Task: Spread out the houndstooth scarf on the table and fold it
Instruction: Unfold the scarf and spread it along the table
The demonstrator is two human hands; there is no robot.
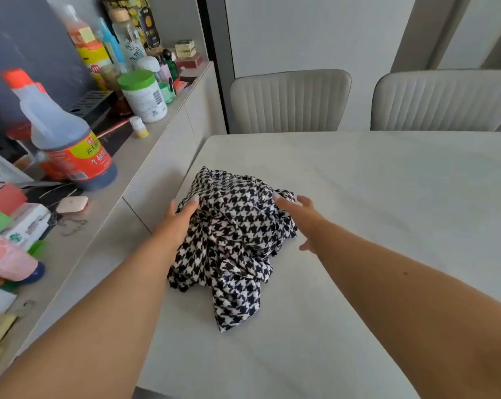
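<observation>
The scarf (232,240) lies in a crumpled heap in the middle of the frame, on the left part of the white table (387,197), close to the table's left edge. It is not spread out yet.

The left hand (180,217) rests on the left side of the heap with its fingers straight, touching the cloth. The right hand (304,217) reaches to the right side of the heap with its fingers spread. I cannot tell if it is pinching any cloth.

What could go wrong? The heap is tangled, so a pull on the wrong bit may twist it more and not open it. It sits near the table edge, so a pull to the left may let part of it slide off toward the counter (114,180). The big bottle (68,145) in the left of the frame stands near the left arm, and a wide swing might knock it.
</observation>
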